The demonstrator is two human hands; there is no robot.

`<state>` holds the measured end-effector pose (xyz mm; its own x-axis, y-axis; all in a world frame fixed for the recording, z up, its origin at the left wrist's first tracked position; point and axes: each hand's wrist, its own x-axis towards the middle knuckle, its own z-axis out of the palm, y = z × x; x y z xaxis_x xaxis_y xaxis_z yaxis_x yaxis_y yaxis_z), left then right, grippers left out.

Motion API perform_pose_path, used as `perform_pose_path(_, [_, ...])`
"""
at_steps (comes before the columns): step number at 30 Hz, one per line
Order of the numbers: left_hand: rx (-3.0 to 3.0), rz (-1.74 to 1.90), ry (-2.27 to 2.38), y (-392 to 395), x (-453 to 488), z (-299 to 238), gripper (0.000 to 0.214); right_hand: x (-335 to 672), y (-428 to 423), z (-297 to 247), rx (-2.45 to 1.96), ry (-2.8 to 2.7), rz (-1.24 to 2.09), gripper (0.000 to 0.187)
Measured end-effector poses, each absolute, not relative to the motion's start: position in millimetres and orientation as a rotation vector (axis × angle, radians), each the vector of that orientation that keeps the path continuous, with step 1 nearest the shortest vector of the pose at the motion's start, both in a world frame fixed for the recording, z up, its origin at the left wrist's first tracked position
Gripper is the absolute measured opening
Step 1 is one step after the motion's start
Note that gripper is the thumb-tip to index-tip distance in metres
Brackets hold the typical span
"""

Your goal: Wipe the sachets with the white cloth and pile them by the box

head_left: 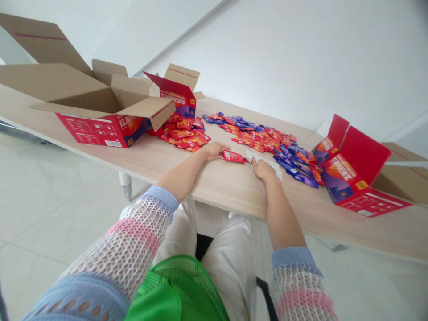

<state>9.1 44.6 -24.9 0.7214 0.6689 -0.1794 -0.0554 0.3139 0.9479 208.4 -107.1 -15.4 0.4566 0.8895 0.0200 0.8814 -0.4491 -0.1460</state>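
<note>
My left hand [214,150] rests on the wooden table [217,183] with its fingers closed on the end of a red sachet [234,156]. My right hand [264,169] lies just to the right of it, fingers closed on a white cloth or wipe [256,157] that touches the sachet's other end. A pile of red sachets [183,131] lies beyond my left hand. A long spread of red and purple sachets [270,140] runs past my right hand.
A large open red carton [100,111] with raised flaps stands at the left, a smaller open red box [180,96] behind the pile. Two open red boxes [354,174] and a brown carton [408,174] stand at the right. White floor lies below the table edge.
</note>
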Motion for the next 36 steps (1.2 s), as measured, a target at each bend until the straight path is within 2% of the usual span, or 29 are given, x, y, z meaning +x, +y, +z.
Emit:
perform_pose_path(4, [1.164, 0.517, 0.614, 49.4, 11.3, -28.9, 0.035, 211.5, -111.4, -7.9, -2.53, -1.431, 0.104, 0.075])
perform_pose_path(8, [1.147, 0.509, 0.574, 53.9, 10.6, -31.9, 0.034, 200.4, -112.2, 1.1, -2.339, -1.403, -0.054, 0.07])
perform_pose_path(12, [1.096, 0.494, 0.506, 54.1, 7.5, -31.2, 0.033, 173.2, -110.8, -1.5, -2.105, -1.609, -0.008, 0.06])
perform_pose_path(17, [1.065, 0.493, 0.478, 50.2, 7.7, -25.9, 0.031, 139.9, -107.3, -17.7, -1.926, -2.021, 0.147, 0.056])
perform_pose_path(24, [1.083, 0.448, 0.47, 50.6, 8.2, -23.5, 0.032, 151.3, -96.2, -22.7, -1.955, -2.105, 0.206, 0.057])
perform_pose_path(36, [1.048, 0.552, 0.535, 43.9, 4.7, -23.3, 0.03, 213.5, -102.0, -21.5, -2.511, -1.698, 0.158, 0.057])
